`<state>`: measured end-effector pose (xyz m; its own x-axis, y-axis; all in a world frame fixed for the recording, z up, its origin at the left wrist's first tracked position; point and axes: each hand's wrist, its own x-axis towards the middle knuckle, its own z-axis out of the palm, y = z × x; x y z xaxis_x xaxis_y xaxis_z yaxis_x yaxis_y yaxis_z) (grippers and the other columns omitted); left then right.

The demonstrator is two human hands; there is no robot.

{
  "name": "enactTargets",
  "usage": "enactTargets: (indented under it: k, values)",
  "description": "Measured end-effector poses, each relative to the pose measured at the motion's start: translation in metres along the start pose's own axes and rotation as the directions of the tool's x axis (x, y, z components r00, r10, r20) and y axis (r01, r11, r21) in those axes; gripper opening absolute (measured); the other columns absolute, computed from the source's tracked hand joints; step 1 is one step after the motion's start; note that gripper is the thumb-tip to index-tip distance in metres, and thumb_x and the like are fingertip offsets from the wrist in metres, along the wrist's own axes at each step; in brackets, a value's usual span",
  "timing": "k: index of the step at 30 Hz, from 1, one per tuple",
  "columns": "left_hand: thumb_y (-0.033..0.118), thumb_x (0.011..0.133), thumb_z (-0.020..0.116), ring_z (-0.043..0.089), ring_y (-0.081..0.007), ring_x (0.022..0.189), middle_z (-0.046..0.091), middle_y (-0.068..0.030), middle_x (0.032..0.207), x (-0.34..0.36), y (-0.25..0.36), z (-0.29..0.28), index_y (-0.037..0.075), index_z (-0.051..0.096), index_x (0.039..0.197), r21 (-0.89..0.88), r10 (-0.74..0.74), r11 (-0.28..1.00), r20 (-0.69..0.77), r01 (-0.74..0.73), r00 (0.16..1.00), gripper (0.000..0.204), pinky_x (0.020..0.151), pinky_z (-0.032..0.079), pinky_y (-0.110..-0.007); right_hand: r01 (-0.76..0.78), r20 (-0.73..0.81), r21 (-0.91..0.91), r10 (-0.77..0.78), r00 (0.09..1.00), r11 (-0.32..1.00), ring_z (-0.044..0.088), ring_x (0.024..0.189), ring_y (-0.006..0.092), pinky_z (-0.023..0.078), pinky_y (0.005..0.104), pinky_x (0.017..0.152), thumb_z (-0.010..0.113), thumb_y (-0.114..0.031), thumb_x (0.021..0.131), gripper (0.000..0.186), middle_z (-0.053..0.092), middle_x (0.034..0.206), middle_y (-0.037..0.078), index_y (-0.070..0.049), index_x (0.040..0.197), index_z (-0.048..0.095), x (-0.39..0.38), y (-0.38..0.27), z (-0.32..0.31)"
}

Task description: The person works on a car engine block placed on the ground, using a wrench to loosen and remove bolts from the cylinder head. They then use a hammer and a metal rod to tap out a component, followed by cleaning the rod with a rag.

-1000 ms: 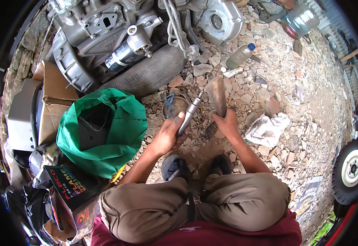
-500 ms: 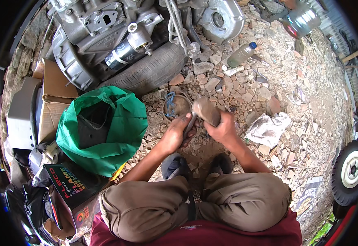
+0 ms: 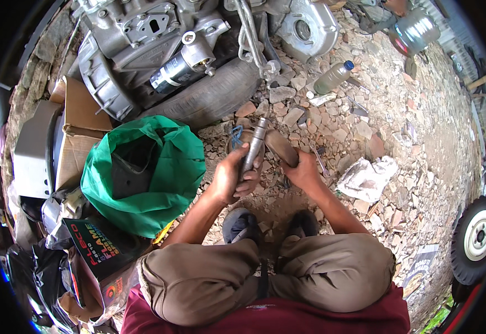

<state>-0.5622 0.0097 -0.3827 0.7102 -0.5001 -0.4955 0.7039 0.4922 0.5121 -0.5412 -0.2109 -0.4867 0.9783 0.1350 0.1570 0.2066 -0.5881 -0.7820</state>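
My left hand (image 3: 233,173) is closed around a grey stepped metal shaft (image 3: 257,140), which points up and away from me. In my right hand (image 3: 304,170) is a curved brown strip (image 3: 280,148); its material is not clear. The strip's far end sits just right of the shaft, and I cannot tell whether they touch. Behind the shaft, partly hidden, a round shallow container (image 3: 247,135) rests on the ground with blue string (image 3: 236,136) at its rim.
To the left stand a green cloth bag (image 3: 184,161) and a cardboard box (image 3: 79,153). An engine (image 3: 142,50) and a tire (image 3: 220,92) lie ahead. A bottle (image 3: 333,78) and white crumpled plastic (image 3: 367,179) lie on rubble at right, with a small wheel (image 3: 478,232) beyond.
The shaft has turned to point farther up and stands more in sight. My left hand has shifted slightly left. The brown strip, blurred before, has tilted and shows its curved edge.
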Motion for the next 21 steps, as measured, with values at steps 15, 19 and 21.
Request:
enactTargets:
  k: [15, 19, 21]
  values:
    - [0.046, 0.103, 0.034, 0.036, -0.0105, 0.039, 0.043, -0.0013, 0.063, 0.012, -0.023, 0.008, 0.005, 0.053, 0.103, 0.071, -0.176, 0.983, 0.112, 0.169, 0.978, 0.045, 0.033, 0.031, -0.024, -0.382, 0.27, 0.81, 0.294, 0.917, 0.444, 0.048, 0.051, 0.0069, 0.039, 0.0229, 0.044, 0.072, -0.028, 0.091, 0.028, 0.053, 0.064, -0.003, -0.002, 0.086, 0.066, 0.019, -0.061, -0.028]
    - [0.048, 0.104, 0.037, 0.043, -0.0092, 0.054, 0.046, 0.0007, 0.069, 0.01, -0.037, 0.005, 0.007, 0.056, 0.107, 0.437, 0.02, 0.9, -0.044, 0.001, 0.999, 0.045, 0.046, 0.034, -0.023, -0.297, 0.132, 0.751, 0.307, 0.942, 0.589, 0.049, 0.049, 0.006, 0.038, 0.023, 0.043, 0.072, -0.027, 0.091, 0.027, 0.052, 0.061, -0.003, -0.003, 0.082, 0.066, 0.033, -0.065, -0.036]
    - [0.049, 0.103, 0.043, 0.035, -0.006, 0.052, 0.041, 0.0046, 0.067, 0.01, -0.037, 0.0, 0.007, 0.056, 0.104, 0.43, 0.075, 0.902, -0.055, -0.044, 0.996, 0.044, 0.044, 0.026, -0.022, -0.276, 0.054, 0.628, 0.314, 0.948, 0.727, 0.051, 0.048, 0.0079, 0.04, 0.0258, 0.043, 0.071, -0.026, 0.091, 0.027, 0.054, 0.058, -0.002, -0.002, 0.079, 0.065, 0.036, -0.061, -0.039]
